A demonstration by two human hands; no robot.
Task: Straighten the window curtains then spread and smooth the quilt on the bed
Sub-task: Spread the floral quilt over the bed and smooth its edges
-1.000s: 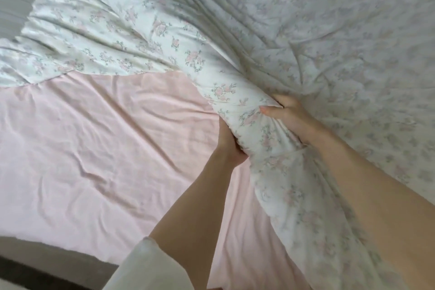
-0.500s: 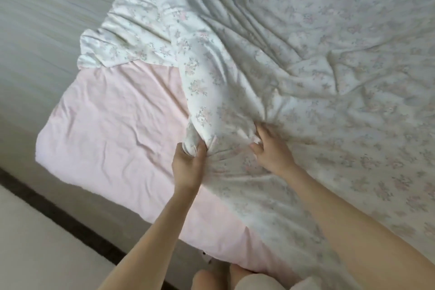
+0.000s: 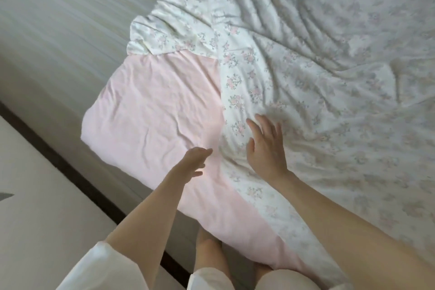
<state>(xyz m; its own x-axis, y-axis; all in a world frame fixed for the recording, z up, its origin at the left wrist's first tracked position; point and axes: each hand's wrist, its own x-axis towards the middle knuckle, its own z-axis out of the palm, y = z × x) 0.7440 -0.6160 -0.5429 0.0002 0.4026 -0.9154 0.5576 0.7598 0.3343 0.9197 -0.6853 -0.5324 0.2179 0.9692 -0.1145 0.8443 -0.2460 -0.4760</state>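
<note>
Right hand [image 3: 266, 148] lies spread flat on the quilt [image 3: 317, 77] at centre; left hand [image 3: 195, 162] hovers with loose fingers, holding nothing. Quilt is mostly spread but wrinkled; pink sheet [image 3: 153, 113] remains uncovered at left.

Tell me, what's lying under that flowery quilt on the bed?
A pink sheet shows where the floral quilt stops, and it runs in under the quilt's edge. Whatever else lies beneath is covered. The right hand is spread over the quilt near that edge.
</note>
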